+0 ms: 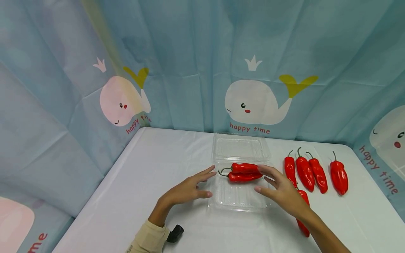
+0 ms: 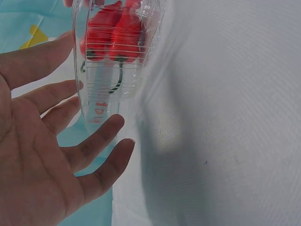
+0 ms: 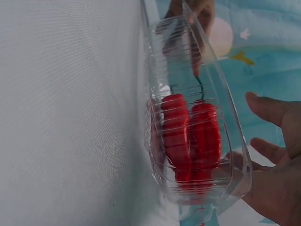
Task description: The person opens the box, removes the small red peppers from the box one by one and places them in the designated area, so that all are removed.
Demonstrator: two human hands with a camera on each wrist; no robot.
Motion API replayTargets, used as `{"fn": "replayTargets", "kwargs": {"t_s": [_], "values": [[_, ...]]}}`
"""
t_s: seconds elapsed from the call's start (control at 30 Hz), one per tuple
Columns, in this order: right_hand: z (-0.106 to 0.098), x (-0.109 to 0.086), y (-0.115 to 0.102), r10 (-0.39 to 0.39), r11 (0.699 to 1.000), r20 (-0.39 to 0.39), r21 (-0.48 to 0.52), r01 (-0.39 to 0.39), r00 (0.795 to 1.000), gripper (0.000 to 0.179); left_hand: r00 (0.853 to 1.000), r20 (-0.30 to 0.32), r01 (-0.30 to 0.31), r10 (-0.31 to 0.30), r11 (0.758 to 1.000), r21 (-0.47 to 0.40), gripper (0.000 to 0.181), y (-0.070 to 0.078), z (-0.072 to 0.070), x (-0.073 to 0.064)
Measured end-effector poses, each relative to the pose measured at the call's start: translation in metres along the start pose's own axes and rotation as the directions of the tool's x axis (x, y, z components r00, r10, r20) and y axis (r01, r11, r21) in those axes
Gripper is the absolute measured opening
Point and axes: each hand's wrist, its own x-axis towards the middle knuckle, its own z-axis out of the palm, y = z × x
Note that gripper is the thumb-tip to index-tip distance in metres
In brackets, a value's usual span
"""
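A clear plastic clamshell box [image 1: 237, 199] lies unfolded on the white table, its lid [image 1: 239, 147] laid back toward the curtain. Two red chili peppers [image 1: 244, 177] sit side by side in its base, green stems pointing left. Beside the left rim is my left hand [image 1: 185, 189], fingers spread and holding nothing; the left wrist view shows its palm [image 2: 33, 150]. My right hand [image 1: 283, 193] reaches over the right rim with relaxed fingers near the peppers' tips. Whether those fingertips touch the peppers I cannot tell; the box partly covers them in the right wrist view.
Several more red chili peppers [image 1: 305, 174] lie on the table to the right, one [image 1: 303, 196] partly behind my right forearm. A black device [image 1: 175, 233] shows at my left wrist. A blue whale-print curtain [image 1: 196, 88] borders the table [image 1: 142, 168].
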Motion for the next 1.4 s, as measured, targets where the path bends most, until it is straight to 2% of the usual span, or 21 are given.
{"fn": "replayTargets", "kwargs": {"t_s": [0.47, 1.2, 1.4], "values": [[0.009, 0.014, 0.004, -0.053, 0.996, -0.039, -0.075, 0.050, 0.998, 0.074, 1.000, 0.000, -0.005, 0.005, 1.000, -0.007, 0.073, -0.001, 0.000, 0.000], [0.014, 0.030, 0.008, -0.057, 0.993, -0.008, -0.108, 0.056, 0.998, 0.068, 1.000, 0.001, -0.001, 0.001, 1.000, -0.022, 0.073, -0.001, 0.000, 0.000], [0.015, 0.035, 0.008, -0.017, 0.989, 0.015, -0.146, 0.019, 1.000, 0.063, 1.000, 0.001, -0.010, 0.010, 1.000, -0.019, 0.073, -0.001, -0.001, 0.000]]}}
